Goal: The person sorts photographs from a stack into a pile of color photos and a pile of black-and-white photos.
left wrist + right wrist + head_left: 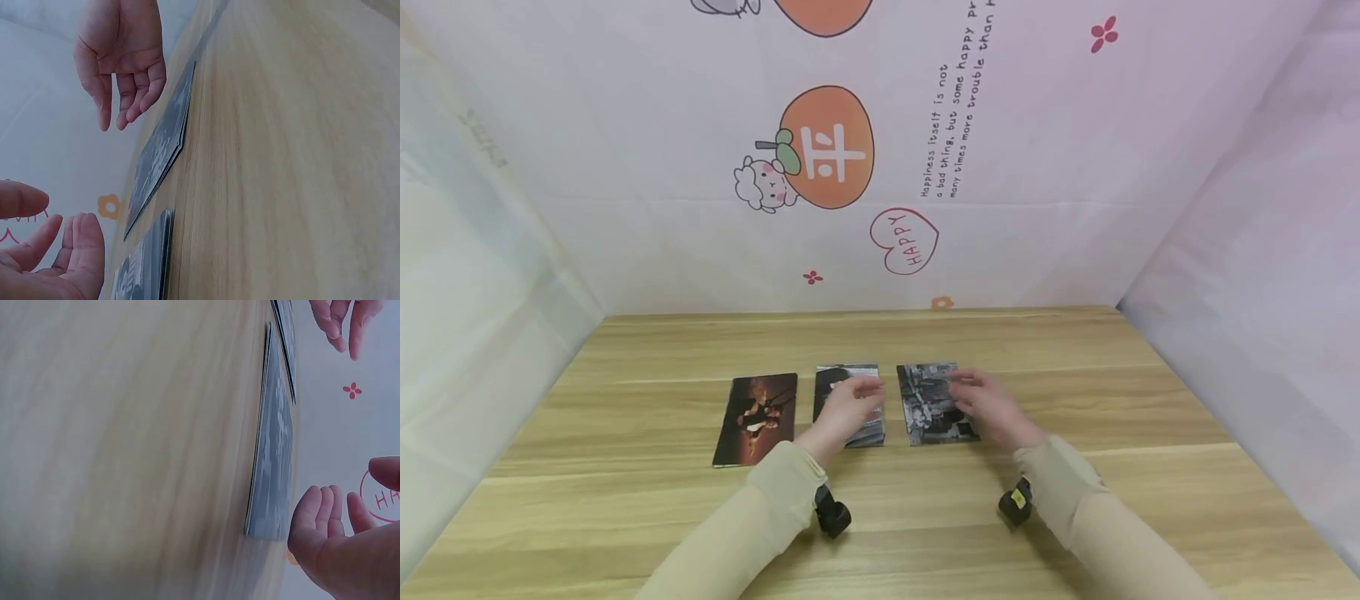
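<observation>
Three small stacks of photo prints lie in a row on the wooden table. My left hand (848,410) is held above the middle stack (867,435), which has a black-and-white picture on top and is partly covered by the hand. Over the right edge of the right stack (925,410), also black-and-white, hovers my right hand (992,408). Both hands hold nothing; their fingers are loosely bent, palms facing each other. In the left wrist view, the left hand (62,259) is raised off the prints. The right wrist view shows the right hand (344,540) beside its stack (272,456).
The left stack (756,419), with a dark reddish picture on top, sits left of my left forearm. Wood-grain tabletop (925,525) extends in front of the stacks. A printed white cloth (1022,242) hangs behind the table, with pale cloth at both sides.
</observation>
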The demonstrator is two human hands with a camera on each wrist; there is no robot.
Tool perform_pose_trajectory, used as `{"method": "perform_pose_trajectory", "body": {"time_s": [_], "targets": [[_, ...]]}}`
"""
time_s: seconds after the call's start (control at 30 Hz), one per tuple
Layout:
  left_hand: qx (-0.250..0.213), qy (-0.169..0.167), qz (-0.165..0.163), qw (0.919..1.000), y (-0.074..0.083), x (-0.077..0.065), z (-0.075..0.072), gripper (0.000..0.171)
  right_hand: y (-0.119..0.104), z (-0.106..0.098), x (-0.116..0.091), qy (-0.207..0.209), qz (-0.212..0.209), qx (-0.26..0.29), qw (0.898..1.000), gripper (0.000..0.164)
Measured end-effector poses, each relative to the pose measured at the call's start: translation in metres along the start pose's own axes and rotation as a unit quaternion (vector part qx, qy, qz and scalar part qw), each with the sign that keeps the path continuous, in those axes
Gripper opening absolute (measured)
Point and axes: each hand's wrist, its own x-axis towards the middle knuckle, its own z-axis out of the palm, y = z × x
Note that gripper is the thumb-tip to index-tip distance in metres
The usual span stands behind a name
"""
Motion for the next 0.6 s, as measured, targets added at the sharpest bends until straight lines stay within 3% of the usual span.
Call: {"method": "perform_pose_trajectory", "body": {"time_s": [0.17,0.6], "targets": [[0.021,-0.002,0.002,0.9998,0.001,0.002,0.005,0.035,0.002,-0.006,0.001,0.013,-0.004,-0.030,0.999,0.046],[0.038,-0.015,-0.006,0.9992,-0.001,0.006,0.017,0.040,0.005,-0.012,0.004,0.016,0.015,-0.014,1.000,0.048]]}}
